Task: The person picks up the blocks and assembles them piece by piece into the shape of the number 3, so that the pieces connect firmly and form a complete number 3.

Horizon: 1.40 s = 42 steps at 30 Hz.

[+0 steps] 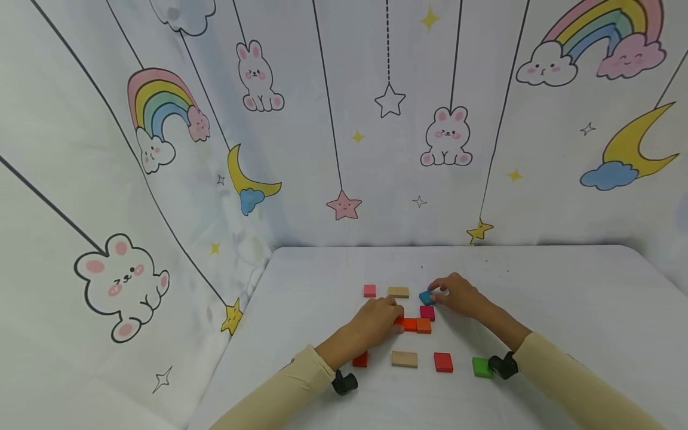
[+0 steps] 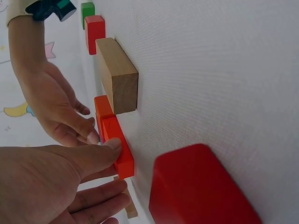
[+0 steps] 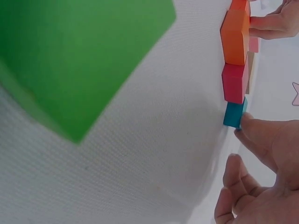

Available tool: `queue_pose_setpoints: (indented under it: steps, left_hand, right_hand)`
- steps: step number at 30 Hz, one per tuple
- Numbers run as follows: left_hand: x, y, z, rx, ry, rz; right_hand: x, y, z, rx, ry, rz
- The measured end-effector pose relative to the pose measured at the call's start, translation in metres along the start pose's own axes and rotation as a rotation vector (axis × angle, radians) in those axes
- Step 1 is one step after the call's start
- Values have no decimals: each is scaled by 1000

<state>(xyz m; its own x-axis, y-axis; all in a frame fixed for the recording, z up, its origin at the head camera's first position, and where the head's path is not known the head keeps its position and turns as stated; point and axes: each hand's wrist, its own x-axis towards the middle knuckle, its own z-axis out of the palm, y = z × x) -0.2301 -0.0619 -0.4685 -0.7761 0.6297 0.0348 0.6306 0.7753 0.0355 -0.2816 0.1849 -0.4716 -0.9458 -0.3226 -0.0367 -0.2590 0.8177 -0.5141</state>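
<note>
So from where I'm sitting, the step in hand looks like lining up the blue block [image 1: 426, 297] at the far end of a little bent run of blocks on the white desk [image 1: 301, 292]. It sits just behind the crimson block [image 1: 427, 313], turned a bit askew; I can't tell if those two actually touch. The right hand [image 1: 457, 294] has a narrow pinch grip on the blue one, thumb and fingertip, with the other fingers loosely bent. The left hand [image 1: 376, 322] has its grip around the red-orange block [image 1: 409, 324], which butts up against the orange block [image 1: 423, 325]

I'd say the next move calls for a gentle twist to square the blue block up, then letting go cleanly, while the left hand steadies its end. Too hard a nudge could knock the crimson one out of line

Fun bit with the views: from the head you can't really see the left thumb, but the left wrist view shows it [image 2: 112, 143] plainly on the red-orange block. The right wrist view does the same for the right thumb on the blue one. And the green block [image 3: 79, 56] looms huge there, while from the head it's partly behind the wrist camera [image 1: 503, 365]
</note>
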Motion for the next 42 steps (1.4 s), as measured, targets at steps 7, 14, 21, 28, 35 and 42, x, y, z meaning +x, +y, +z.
queue_pose_setpoints:
  steps: [7, 14, 21, 28, 35, 42]
  left_hand:
    - [0, -1, 2, -4, 3, 3]
    - [-1, 0, 0, -8, 0, 1]
    - [-1, 0, -1, -17, -2, -4]
    - [0, 1, -1, -17, -4, -13]
    - [-1, 1, -1, -18, -8, -15]
    - [0, 1, -2, -8, -8, -11]
  right_hand:
    - [-1, -1, -1, -6, -11, 9]
    - [0, 2, 1, -4, -11, -4]
    - [1, 3, 2, -10, -6, -24]
    - [1, 2, 1, -9, -16, -2]
    - [1, 1, 1, -6, -29, 15]
    - [2, 1, 1, 2, -29, 18]
